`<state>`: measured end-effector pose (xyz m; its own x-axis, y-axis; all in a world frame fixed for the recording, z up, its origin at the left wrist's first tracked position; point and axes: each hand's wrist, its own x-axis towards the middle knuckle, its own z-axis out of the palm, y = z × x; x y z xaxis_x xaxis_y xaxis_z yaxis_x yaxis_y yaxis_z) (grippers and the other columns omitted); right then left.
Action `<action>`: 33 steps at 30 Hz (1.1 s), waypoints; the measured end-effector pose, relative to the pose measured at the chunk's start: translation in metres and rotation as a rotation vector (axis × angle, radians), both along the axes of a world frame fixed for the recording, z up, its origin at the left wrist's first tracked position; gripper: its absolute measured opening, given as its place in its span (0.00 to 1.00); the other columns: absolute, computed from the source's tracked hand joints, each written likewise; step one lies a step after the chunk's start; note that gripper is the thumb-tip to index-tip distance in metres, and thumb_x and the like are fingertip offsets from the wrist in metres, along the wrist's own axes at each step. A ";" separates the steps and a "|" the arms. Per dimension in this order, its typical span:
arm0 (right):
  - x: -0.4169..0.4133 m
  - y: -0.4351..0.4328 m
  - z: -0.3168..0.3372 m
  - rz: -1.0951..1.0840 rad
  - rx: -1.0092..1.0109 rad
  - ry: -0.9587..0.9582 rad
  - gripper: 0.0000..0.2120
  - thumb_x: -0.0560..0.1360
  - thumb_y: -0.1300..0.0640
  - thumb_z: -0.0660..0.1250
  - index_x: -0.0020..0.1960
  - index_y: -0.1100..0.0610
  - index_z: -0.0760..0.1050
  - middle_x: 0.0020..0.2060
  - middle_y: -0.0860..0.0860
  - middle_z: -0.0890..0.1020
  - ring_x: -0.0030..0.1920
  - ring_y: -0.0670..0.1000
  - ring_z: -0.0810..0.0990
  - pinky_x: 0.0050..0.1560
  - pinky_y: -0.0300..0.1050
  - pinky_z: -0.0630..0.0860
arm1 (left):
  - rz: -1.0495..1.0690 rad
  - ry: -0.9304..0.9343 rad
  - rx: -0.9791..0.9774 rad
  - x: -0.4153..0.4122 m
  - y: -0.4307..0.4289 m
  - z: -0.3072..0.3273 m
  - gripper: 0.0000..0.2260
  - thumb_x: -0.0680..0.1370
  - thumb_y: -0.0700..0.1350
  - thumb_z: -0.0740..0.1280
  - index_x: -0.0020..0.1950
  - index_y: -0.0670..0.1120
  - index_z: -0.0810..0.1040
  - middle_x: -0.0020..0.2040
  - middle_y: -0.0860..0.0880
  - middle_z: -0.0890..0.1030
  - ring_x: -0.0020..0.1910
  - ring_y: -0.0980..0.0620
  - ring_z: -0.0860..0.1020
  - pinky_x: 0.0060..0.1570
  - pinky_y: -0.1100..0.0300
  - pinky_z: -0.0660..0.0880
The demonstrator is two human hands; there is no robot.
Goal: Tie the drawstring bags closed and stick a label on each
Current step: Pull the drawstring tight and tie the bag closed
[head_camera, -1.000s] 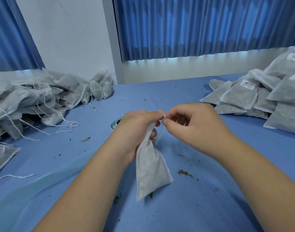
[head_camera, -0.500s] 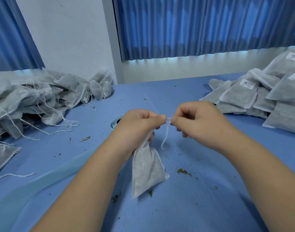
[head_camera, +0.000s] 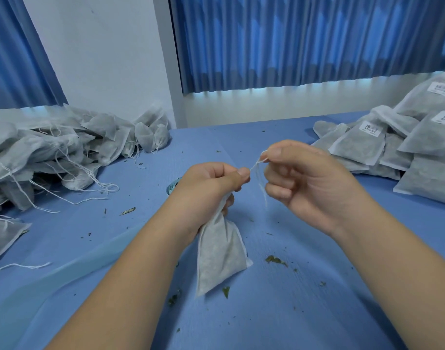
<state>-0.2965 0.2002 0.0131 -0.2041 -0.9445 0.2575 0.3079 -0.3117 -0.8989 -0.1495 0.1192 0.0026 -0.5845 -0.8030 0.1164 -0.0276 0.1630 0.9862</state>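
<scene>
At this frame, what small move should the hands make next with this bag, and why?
Probably pull the drawstring rightward with the right hand to cinch it tight. The left hand grips the gathered neck of the bag, the string runs between the two hands, and its loose ends dangle, so the tie looks unfinished.

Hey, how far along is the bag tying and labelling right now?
Done: the labelled pile on the right. In hand: the left hand grips one bag by its neck while the right hand pinches its string, pulled out sideways; no label shows on it. Left: the loose-string pile on the left, with no labels visible.
</scene>
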 end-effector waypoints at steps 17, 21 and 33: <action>-0.010 0.005 0.005 0.177 0.197 0.042 0.14 0.67 0.59 0.68 0.29 0.52 0.66 0.27 0.47 0.60 0.25 0.46 0.60 0.24 0.37 0.62 | 0.114 -0.005 -0.176 0.007 -0.013 -0.004 0.11 0.76 0.49 0.73 0.33 0.52 0.82 0.31 0.50 0.72 0.28 0.51 0.67 0.31 0.60 0.66; -0.017 0.002 0.009 0.007 0.128 -0.181 0.12 0.65 0.60 0.68 0.27 0.52 0.68 0.28 0.48 0.60 0.26 0.46 0.60 0.24 0.37 0.61 | -0.121 -0.051 -0.092 0.009 -0.011 -0.002 0.17 0.74 0.63 0.66 0.39 0.52 0.85 0.38 0.51 0.83 0.30 0.54 0.74 0.32 0.64 0.71; -0.029 0.002 0.010 -0.329 -0.042 -0.299 0.10 0.76 0.60 0.66 0.37 0.54 0.69 0.25 0.47 0.69 0.25 0.45 0.68 0.25 0.36 0.68 | -0.313 -0.428 -0.116 -0.005 0.003 -0.017 0.13 0.70 0.57 0.72 0.44 0.48 0.84 0.42 0.54 0.85 0.42 0.56 0.83 0.45 0.60 0.77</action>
